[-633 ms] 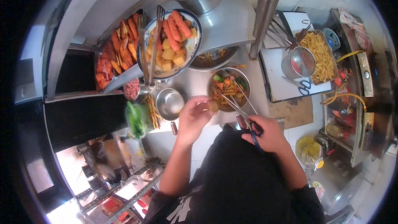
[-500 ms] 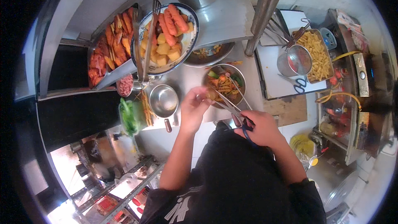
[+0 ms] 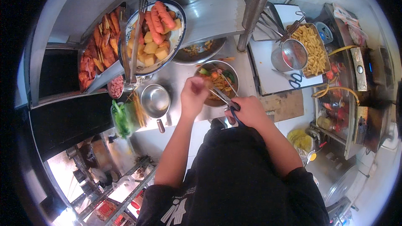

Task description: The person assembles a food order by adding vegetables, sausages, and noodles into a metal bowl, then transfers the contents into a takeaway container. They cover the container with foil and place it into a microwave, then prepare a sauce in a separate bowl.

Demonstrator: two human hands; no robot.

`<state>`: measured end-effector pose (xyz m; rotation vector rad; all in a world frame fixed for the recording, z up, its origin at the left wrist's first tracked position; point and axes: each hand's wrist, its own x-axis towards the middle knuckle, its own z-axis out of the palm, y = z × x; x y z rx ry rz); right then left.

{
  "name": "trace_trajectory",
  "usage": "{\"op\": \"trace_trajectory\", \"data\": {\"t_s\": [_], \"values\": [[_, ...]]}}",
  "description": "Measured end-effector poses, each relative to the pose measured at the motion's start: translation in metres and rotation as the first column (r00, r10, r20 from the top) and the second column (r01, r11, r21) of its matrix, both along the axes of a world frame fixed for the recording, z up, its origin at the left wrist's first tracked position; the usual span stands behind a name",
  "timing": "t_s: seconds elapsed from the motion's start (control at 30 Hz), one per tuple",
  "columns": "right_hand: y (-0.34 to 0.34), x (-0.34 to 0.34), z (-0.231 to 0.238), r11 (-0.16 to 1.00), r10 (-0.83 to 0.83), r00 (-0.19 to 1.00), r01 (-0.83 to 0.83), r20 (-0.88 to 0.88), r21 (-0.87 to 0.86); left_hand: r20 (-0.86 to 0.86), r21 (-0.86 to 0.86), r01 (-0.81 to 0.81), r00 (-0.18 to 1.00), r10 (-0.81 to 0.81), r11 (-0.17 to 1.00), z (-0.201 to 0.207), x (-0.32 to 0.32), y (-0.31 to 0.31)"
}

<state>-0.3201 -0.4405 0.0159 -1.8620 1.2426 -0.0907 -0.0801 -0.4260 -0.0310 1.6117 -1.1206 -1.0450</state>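
Observation:
My left hand [image 3: 194,96] is closed at the near left rim of a metal bowl [image 3: 238,74]. A blurred brownish piece shows at its fingertips; I cannot make out what it is. My right hand [image 3: 250,111] grips a pair of scissors [image 3: 222,95] with dark handles, the blades pointing over the bowl toward my left fingers. Inside the bowl lie crinkle-cut pieces [image 3: 217,95], green leaves and orange bits in sauce. A thin light utensil leans in it. Behind stands a second metal bowl [image 3: 220,49] with scraps of food.
A small metal pan [image 3: 155,100], a tub of green vegetables [image 3: 121,119] and skewers stand left. Overhead, a shelf holds a plate of sausages and potatoes [image 3: 181,37] and a fried-food tray [image 3: 98,50]. Right are crinkle fries [image 3: 314,50], a strainer [image 3: 289,56] and other scissors [image 3: 294,81].
The scissor blades have come closer together by my left fingers. My left hand has turned slightly, and the piece at its fingertips is more blurred. The whole view has shifted a little.

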Motion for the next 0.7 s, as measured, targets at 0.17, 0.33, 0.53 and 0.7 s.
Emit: {"op": "trace_trajectory", "data": {"t_s": [0.17,0.33,0.53,0.7], "values": [[-0.002,-0.013,-0.001,0.998,-0.032,0.999,0.033,-0.028,0.052,-0.542,0.149,-0.068,0.829,0.139,0.987,-0.016,0.013,-0.012],[0.003,-0.007,0.006,0.968,-0.097,0.990,0.070,0.099,0.243,-0.606,0.099,-0.019,0.792,0.075,0.995,-0.007,0.003,0.000],[0.005,0.009,0.007,0.989,-0.058,0.997,0.051,0.047,0.141,-0.281,0.004,0.023,0.959,-0.021,1.000,0.000,-0.017,0.010],[0.006,0.005,0.007,0.969,-0.111,0.986,0.079,0.128,0.233,0.067,-0.048,0.002,0.998,0.002,0.999,0.005,-0.028,0.013]]}}
